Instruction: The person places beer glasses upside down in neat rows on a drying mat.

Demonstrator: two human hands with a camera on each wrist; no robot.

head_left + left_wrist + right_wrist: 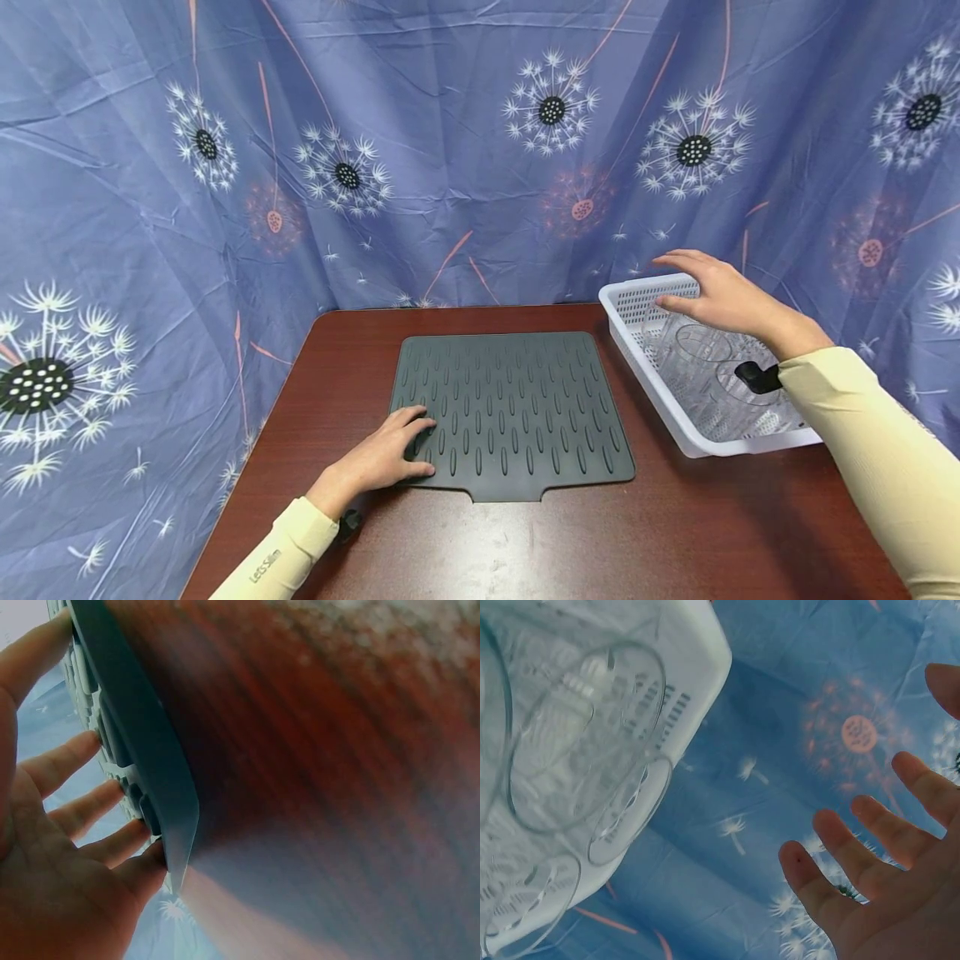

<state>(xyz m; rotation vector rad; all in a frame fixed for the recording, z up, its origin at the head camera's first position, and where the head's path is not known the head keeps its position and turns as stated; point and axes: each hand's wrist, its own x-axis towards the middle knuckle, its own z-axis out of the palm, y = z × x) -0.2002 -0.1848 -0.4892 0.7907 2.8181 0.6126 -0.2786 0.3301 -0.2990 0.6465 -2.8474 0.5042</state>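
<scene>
A dark grey ridged mat [510, 408] with a short tab at its near edge lies on the table. On its near left corner rests my left hand [386, 450], fingers spread; in the left wrist view the fingertips [112, 787] touch the ridged face near the mat's edge [142, 727]. My right hand [723, 296] hovers over a white perforated basket [667, 400], thumb and fingers apart and nothing between them. Several clear glasses [701, 346] stand in the basket, their round rims [660, 697] visible in the right wrist view.
The reddish-brown table [345, 367] runs back to a blue curtain [450, 150] with dandelion prints, which hangs behind and at the left. The basket stands at the table's right side, to the right of the mat.
</scene>
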